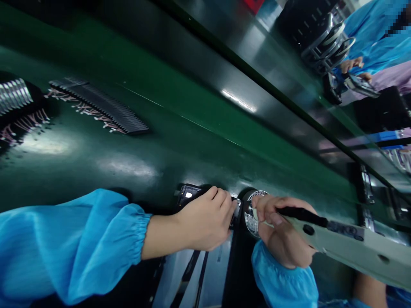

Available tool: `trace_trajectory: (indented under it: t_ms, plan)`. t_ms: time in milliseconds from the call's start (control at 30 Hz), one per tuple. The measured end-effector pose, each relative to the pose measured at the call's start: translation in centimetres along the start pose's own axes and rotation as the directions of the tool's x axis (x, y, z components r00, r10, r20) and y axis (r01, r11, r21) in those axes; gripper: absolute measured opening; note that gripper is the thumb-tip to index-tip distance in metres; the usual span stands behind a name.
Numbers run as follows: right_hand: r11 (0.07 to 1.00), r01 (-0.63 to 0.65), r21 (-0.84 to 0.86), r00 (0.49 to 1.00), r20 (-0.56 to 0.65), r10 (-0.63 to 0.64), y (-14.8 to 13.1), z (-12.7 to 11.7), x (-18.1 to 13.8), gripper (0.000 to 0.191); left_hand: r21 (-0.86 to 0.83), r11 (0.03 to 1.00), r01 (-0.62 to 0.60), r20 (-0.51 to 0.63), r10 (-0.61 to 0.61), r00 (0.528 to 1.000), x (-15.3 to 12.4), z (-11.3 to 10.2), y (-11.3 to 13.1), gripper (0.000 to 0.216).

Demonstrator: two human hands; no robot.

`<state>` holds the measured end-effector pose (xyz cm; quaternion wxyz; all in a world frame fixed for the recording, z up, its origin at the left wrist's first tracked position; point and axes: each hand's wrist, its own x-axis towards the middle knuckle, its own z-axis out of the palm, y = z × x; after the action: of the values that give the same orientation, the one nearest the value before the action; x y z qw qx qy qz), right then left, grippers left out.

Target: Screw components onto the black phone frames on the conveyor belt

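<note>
My left hand [207, 220] lies over a dark, flat device housing [190, 193], its fingers closed round the far edge and covering most of it. Below that hand is a pale grey panel [216, 269] crossed by black strips. My right hand [285, 235] grips a pale electric screwdriver [356, 246] with a black lever along its side. The front end of the tool is hidden by my fingers, over a round metal dish [252, 224] with a dotted surface. This dish stands just right of the housing.
On the green bench [154, 149], a fanned row of black parts [105, 105] with thin wires lies at left, beside a silver-striped stack [14, 96]. A metal ledge [237, 81] runs diagonally behind. Across it, a co-worker's hands [355, 66] hold a device. Another forearm [369, 288] shows lower right.
</note>
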<state>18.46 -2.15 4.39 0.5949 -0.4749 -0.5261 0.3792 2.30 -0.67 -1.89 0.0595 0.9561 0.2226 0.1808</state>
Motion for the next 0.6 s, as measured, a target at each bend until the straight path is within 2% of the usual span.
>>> trace_trajectory:
  t_ms: [100,167,267,400,500,600]
  plan:
    - [1.0,0.028,0.013,1.0,-0.007,-0.028,0.1,0.0,0.1,0.019,0.016,1.0,-0.006,0.006,0.006,1.0,0.0,0.1,-0.1,0.058]
    - [0.999,0.047,0.028,0.999,-0.004,-0.047,-0.1,-0.5,0.1,0.025,0.018,1.0,-0.008,0.009,0.007,1.0,-0.1,0.0,-0.1,0.057]
    - [0.997,0.067,0.029,0.998,0.0,-0.067,-0.6,-2.3,0.0,0.032,0.017,1.0,-0.012,0.025,0.011,1.0,-0.1,-0.1,-0.2,0.056]
    - [0.996,0.085,-0.011,0.993,-0.079,-0.085,-0.6,-4.7,-0.3,0.025,0.015,1.0,-0.025,0.034,0.025,0.999,-0.2,-0.2,-0.3,0.058]
    - [0.997,0.07,-0.013,0.988,-0.135,-0.072,0.2,-4.7,-0.1,0.022,0.017,1.0,-0.014,0.023,0.014,1.0,-0.2,-0.1,-0.3,0.057]
    - [0.997,0.075,-0.007,0.988,-0.135,-0.075,0.9,-3.8,0.4,0.021,0.025,1.0,0.0,0.009,-0.001,1.0,0.0,-0.2,-0.4,0.056]
